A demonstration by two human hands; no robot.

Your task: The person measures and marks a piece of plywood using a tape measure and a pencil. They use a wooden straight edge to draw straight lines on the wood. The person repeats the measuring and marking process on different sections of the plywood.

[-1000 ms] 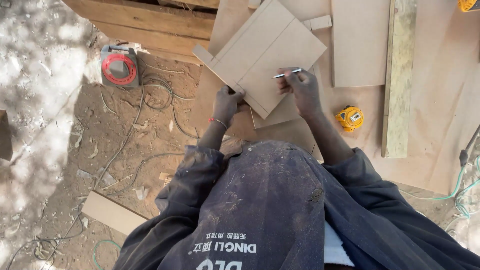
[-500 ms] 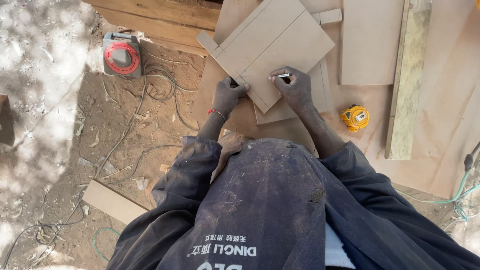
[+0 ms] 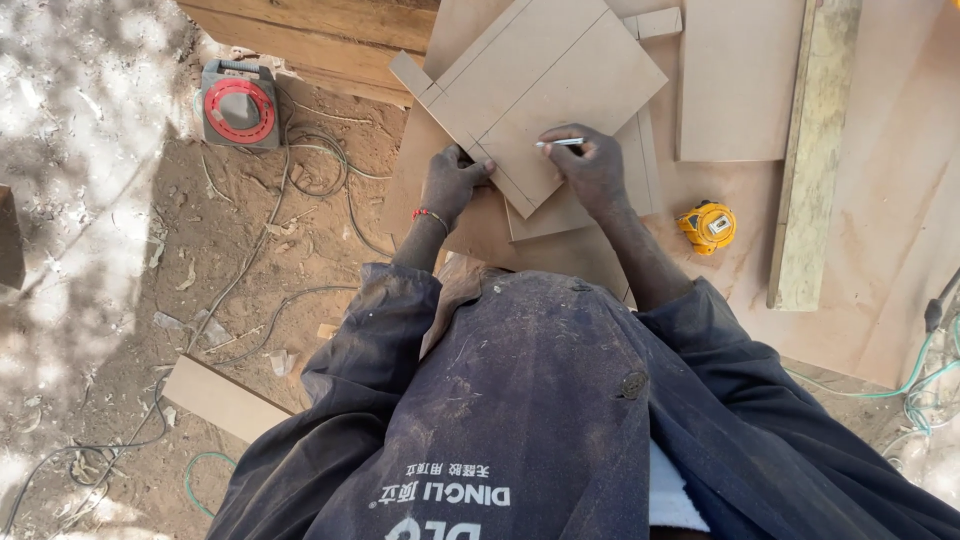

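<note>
Upper left of the frame: a grey cord reel [image 3: 238,103] with a red disc sits on bare dirt, its cables [image 3: 300,190] trailing down and right across the ground. Lower left: a loose offcut [image 3: 220,398] lies flat on the dirt.

Centre: the left hand [image 3: 452,184], a red band at its wrist, presses on the near left corner of the board [image 3: 550,90], fingers curled over the edge; it pins the board rather than lifting it.

The board lies in the upper centre of the frame, turned so that one corner points toward the person. It is a flat, pale brown square panel with a smooth matte face. Thin straight lines run parallel to its left edges, set in slightly from them. It rests on a stack of similar sheets [image 3: 600,205].

Right of centre: the right hand [image 3: 593,168] is closed around a pencil [image 3: 560,143], held flat over the board's near right edge; whether the tip touches the surface cannot be told.

Further right: a yellow tape [image 3: 708,226] sits on the large sheet, near a long plank [image 3: 815,150] running top to bottom. Lower right: green wire [image 3: 905,385] curls beside the sheet.
</note>
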